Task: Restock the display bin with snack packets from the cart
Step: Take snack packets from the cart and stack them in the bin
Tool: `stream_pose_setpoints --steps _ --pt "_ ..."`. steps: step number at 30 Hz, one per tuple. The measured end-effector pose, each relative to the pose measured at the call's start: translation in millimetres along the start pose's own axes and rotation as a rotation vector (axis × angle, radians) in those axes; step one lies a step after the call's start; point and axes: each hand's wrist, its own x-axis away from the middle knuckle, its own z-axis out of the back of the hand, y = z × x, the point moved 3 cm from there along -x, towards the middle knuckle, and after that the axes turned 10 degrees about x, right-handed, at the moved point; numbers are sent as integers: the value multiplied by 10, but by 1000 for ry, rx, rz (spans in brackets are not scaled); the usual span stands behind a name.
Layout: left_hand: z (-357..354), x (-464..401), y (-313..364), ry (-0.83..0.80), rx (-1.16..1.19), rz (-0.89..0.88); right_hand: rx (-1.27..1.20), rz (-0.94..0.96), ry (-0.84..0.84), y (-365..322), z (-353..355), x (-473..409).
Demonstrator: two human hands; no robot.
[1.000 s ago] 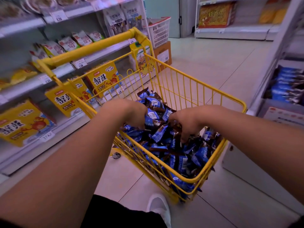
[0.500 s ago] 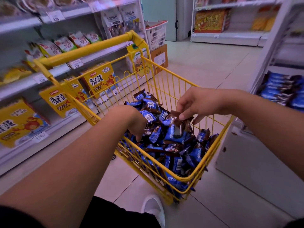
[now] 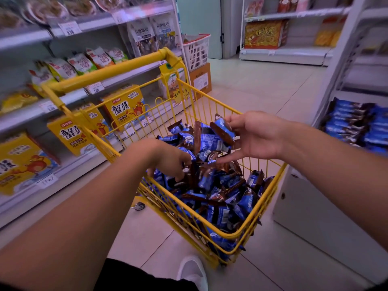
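While left hand (image 3: 170, 162) digs into packet pile (image 3: 212, 185) in yellow cart (image 3: 235, 235), fingers curled on some, right hand (image 3: 255, 136) pinches one packet (image 3: 222, 131) above cart. Pickup step. Next: carry right to display bin (image 3: 357, 122), drop in.

The cart (image 3: 220, 106) is yellow-coated metal wire. The packets (image 3: 218, 215) are glossy, crinkled blue-and-brown film. The floor (image 3: 262, 89) is smooth, faintly shiny tile. A box (image 3: 200, 80) is matt brown cardboard.
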Motion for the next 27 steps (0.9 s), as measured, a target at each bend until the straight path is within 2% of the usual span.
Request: stream_pose_setpoints --steps 2,4,9,12,14,16,18,20,23,25,27 --pt "3 -18 -5 -13 147 -51 -160 -61 -25 37 -46 -32" --pt "-26 -45 30 -29 240 -88 -205 -105 -26 60 -69 -69" --pt "-93 -120 78 -29 133 -55 -135 -193 53 109 5 -86" --pt "-80 -90 106 -15 53 -131 -125 -249 67 112 -29 -9" --pt "-16 -32 100 75 106 -212 -76 -239 50 106 -53 23" --pt "98 65 53 195 320 -287 1 -199 14 88 -79 53" --pt "192 164 2 247 688 -355 64 -166 38 81 -103 85" --pt "228 234 33 241 1015 -418 145 -94 119 58 -133 97" --pt "240 255 205 277 1386 -454 159 94 296 -22 -180 97" --pt "232 278 357 256 1569 -462 190 236 398 -116 -181 119" --pt "234 305 500 146 1665 -475 380 374 497 -211 -134 169"
